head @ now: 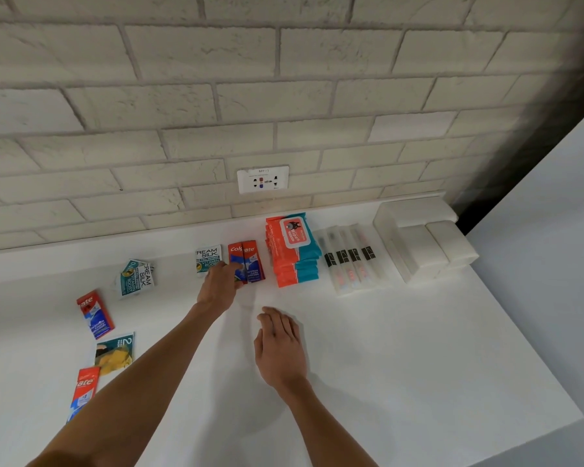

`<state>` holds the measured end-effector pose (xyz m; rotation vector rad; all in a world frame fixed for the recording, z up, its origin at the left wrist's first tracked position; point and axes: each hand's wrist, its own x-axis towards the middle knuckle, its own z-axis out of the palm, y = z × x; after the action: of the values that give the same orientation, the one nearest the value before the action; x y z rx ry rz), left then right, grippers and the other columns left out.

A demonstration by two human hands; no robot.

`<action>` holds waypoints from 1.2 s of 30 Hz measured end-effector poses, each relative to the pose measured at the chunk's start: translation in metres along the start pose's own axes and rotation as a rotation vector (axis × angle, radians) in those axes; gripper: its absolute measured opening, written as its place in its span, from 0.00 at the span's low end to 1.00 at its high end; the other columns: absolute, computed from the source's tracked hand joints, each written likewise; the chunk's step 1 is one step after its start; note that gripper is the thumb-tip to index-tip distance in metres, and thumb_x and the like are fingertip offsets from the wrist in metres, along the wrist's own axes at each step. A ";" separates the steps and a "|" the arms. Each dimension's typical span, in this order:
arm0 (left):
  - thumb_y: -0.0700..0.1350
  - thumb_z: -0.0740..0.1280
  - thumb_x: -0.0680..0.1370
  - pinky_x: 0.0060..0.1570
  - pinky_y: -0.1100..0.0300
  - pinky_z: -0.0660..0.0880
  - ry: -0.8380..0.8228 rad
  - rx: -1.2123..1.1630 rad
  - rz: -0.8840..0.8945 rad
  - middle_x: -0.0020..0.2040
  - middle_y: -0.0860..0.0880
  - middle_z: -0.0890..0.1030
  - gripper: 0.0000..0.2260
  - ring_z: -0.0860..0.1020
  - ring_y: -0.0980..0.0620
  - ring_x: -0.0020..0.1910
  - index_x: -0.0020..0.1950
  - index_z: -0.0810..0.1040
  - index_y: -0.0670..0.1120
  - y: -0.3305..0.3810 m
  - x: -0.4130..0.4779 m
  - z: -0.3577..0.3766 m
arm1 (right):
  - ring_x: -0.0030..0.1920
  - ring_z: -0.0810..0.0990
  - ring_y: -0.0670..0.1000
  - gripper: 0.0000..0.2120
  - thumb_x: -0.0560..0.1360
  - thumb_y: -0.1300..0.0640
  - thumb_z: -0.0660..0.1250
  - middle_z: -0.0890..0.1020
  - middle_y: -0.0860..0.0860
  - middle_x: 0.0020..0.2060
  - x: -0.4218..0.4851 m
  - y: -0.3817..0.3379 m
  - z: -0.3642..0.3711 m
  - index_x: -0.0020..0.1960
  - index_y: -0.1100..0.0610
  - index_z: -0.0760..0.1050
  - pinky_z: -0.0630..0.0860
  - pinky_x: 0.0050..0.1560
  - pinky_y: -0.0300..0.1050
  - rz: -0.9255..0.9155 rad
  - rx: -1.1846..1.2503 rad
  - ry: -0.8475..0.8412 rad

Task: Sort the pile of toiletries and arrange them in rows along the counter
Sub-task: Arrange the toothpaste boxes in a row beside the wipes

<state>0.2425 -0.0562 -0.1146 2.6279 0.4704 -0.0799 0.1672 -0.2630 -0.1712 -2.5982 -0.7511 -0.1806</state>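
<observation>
Your left hand (220, 284) laid straight fingers on the two paired Colgate sachets (252, 264) in the back row, beside one Cream Silk "Vitamin Boost" sachet (207, 257). Two loose Colgate sachets (95, 314) lay at left. Your right hand (279, 348) rested flat, fingers relaxed, on the tabletop (385, 348).

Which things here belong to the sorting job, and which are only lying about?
For the job: Colgate sachets, Cream Silk sachets, green-yellow sachet, wipes packs, toothbrushes, white packs.

Just there: wall socket, brick wall.
</observation>
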 end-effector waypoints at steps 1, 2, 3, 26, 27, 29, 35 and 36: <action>0.46 0.76 0.76 0.59 0.46 0.81 0.001 -0.006 0.000 0.66 0.40 0.78 0.24 0.79 0.41 0.64 0.72 0.76 0.46 -0.001 -0.002 -0.001 | 0.75 0.73 0.50 0.19 0.84 0.50 0.60 0.77 0.49 0.74 -0.001 0.000 0.001 0.73 0.51 0.74 0.65 0.80 0.50 -0.001 -0.005 0.003; 0.46 0.75 0.77 0.60 0.46 0.81 0.005 -0.011 0.001 0.66 0.40 0.78 0.25 0.79 0.41 0.64 0.72 0.75 0.46 -0.001 -0.005 -0.004 | 0.75 0.73 0.50 0.19 0.84 0.50 0.59 0.77 0.50 0.73 0.000 -0.001 0.001 0.73 0.51 0.74 0.65 0.80 0.50 0.000 -0.007 0.006; 0.46 0.75 0.77 0.60 0.46 0.81 0.014 -0.015 0.005 0.66 0.40 0.78 0.25 0.79 0.41 0.64 0.73 0.74 0.46 0.000 -0.008 -0.006 | 0.74 0.74 0.50 0.19 0.84 0.50 0.60 0.77 0.50 0.73 0.000 -0.001 0.001 0.73 0.52 0.74 0.65 0.80 0.50 0.002 -0.009 0.008; 0.42 0.71 0.80 0.50 0.51 0.80 0.238 -0.187 -0.068 0.58 0.45 0.85 0.09 0.83 0.44 0.53 0.60 0.83 0.48 -0.167 -0.248 -0.083 | 0.73 0.76 0.54 0.17 0.82 0.59 0.62 0.79 0.53 0.71 -0.078 -0.156 0.024 0.70 0.55 0.76 0.73 0.74 0.52 0.158 0.296 -0.013; 0.41 0.70 0.80 0.48 0.51 0.80 0.242 -0.185 -0.079 0.58 0.44 0.85 0.09 0.83 0.43 0.52 0.60 0.83 0.47 -0.177 -0.252 -0.087 | 0.73 0.76 0.53 0.17 0.82 0.58 0.62 0.79 0.53 0.72 -0.083 -0.170 0.027 0.70 0.55 0.76 0.73 0.75 0.51 0.153 0.307 -0.024; 0.41 0.69 0.81 0.47 0.50 0.80 0.233 -0.180 -0.098 0.57 0.45 0.85 0.09 0.82 0.43 0.51 0.60 0.82 0.46 -0.197 -0.259 -0.095 | 0.74 0.75 0.52 0.17 0.83 0.56 0.60 0.78 0.51 0.72 -0.092 -0.199 0.032 0.71 0.54 0.75 0.71 0.76 0.49 0.128 0.317 -0.040; 0.48 0.68 0.82 0.53 0.49 0.81 0.125 -0.155 -0.136 0.65 0.48 0.82 0.13 0.80 0.46 0.61 0.66 0.78 0.49 -0.246 -0.254 -0.103 | 0.73 0.74 0.50 0.18 0.84 0.56 0.60 0.77 0.49 0.74 -0.112 -0.266 0.051 0.73 0.52 0.74 0.70 0.77 0.47 -0.021 0.287 -0.077; 0.48 0.68 0.82 0.54 0.49 0.81 0.116 -0.150 -0.138 0.66 0.47 0.81 0.13 0.79 0.46 0.62 0.66 0.78 0.49 -0.249 -0.251 -0.104 | 0.74 0.74 0.50 0.18 0.84 0.56 0.60 0.77 0.50 0.74 -0.114 -0.274 0.055 0.73 0.52 0.74 0.69 0.77 0.47 -0.049 0.278 -0.082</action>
<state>-0.0811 0.1200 -0.0971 2.4601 0.6706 0.0615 -0.0756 -0.0846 -0.1477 -2.3360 -0.8074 0.0161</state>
